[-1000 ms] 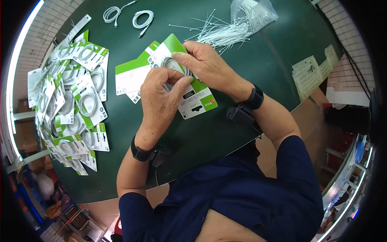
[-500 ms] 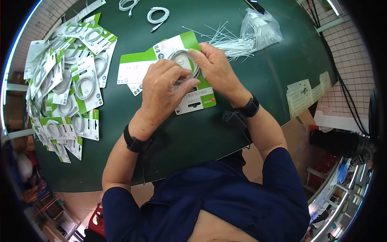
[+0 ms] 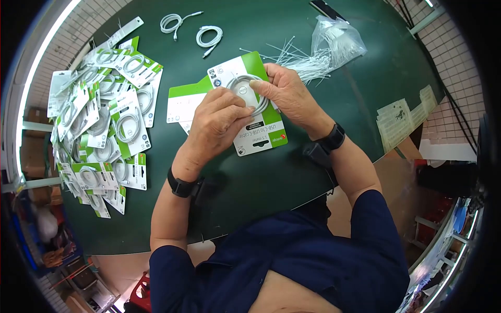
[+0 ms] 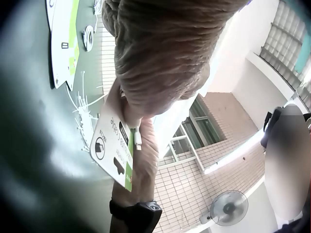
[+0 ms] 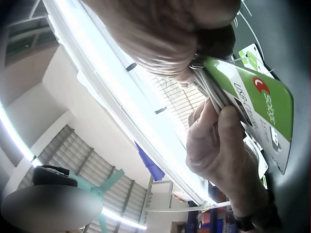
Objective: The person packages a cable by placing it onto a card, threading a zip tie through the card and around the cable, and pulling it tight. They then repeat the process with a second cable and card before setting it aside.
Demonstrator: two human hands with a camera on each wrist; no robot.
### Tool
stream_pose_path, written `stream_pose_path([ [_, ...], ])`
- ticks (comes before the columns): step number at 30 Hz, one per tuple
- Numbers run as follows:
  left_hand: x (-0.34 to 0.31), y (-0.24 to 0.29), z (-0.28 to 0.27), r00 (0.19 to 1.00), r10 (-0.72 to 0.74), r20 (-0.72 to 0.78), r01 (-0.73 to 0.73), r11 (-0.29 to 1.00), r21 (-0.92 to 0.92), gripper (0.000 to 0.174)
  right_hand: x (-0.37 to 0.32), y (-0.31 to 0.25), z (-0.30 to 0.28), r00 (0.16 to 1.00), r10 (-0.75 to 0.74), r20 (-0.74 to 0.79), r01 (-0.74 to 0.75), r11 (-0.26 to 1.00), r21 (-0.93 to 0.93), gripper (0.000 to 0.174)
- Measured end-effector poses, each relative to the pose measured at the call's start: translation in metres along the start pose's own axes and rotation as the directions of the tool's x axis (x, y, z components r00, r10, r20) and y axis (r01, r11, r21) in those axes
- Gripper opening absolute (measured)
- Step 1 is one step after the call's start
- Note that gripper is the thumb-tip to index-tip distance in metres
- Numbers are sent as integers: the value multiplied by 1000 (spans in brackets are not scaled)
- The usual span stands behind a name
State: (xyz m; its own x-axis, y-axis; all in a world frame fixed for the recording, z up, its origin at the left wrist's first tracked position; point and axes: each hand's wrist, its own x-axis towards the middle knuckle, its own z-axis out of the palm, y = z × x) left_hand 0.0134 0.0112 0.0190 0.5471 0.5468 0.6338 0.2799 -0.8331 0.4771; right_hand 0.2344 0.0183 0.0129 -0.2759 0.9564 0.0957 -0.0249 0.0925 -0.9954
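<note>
Both hands hold a green-and-white USB cable card (image 3: 255,136) above the table, with a coiled grey-white cable (image 3: 262,105) against its face. The left hand (image 3: 216,119) pinches the coil at its lower left with thumb and fingers. At the card's right edge, the right hand (image 3: 295,99) grips card and coil, its thumb lying over the coil. In the right wrist view the left hand (image 5: 221,141) pinches the cable beside the card (image 5: 262,107). A white plug (image 4: 137,140) sticks out next to the card in the left wrist view.
Carded cables (image 3: 128,128) lie heaped at the table's left. Two loose coiled cables (image 3: 209,37) lie at the back. White ties (image 3: 308,61) spill from a clear bag (image 3: 339,41) at back right, near a dark flat object (image 3: 327,9). More cards (image 3: 182,107) lie behind the left hand.
The left hand's fingers have shifted on the coil and are drawn closer together. The right thumb remains over the coil. The whole head view has shifted slightly.
</note>
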Motion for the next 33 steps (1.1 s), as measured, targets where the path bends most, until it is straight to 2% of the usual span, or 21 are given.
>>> stream_pose_path([
  [2,3,5,1,1000,13,-10,-12,1000,20,27,3,4,0,1000,-7,-17,7,1000,-7,28],
  [5,3,20,10,980,-198,-29,200,977,79,24,2,5,3,995,-36,-97,19,985,-171,26],
  [6,2,23,13,980,-198,-33,200,977,75,24,1,6,3,995,-34,-96,17,984,-176,26],
  [9,0,28,23,968,-165,-190,197,967,164,20,0,4,4,993,-62,-100,39,976,-215,24],
  [13,0,30,30,954,-156,-257,211,956,206,20,-2,2,7,991,-66,-118,38,973,-227,23],
  [18,-3,21,40,949,-171,-266,239,938,252,20,-1,4,10,987,-56,-151,28,983,-184,23],
  [22,-1,20,42,938,-162,-305,226,956,187,19,0,3,4,989,-22,-147,-10,977,-214,23],
  [26,0,23,29,967,-121,-226,164,970,181,25,1,2,-1,986,-97,-135,61,967,-247,27],
  [29,3,31,9,909,-148,-390,206,972,111,36,4,-1,-12,985,-110,-133,103,993,-62,32],
  [30,4,34,5,911,-140,-389,199,973,117,36,5,-5,-12,984,-118,-135,111,992,-60,32],
  [31,5,36,1,853,-302,-425,306,950,-62,38,4,-9,-12,983,-129,-127,124,991,-50,33],
  [33,5,39,-3,683,-613,-398,460,784,-417,41,-1,-17,-9,983,-146,-111,144,989,-29,35],
])
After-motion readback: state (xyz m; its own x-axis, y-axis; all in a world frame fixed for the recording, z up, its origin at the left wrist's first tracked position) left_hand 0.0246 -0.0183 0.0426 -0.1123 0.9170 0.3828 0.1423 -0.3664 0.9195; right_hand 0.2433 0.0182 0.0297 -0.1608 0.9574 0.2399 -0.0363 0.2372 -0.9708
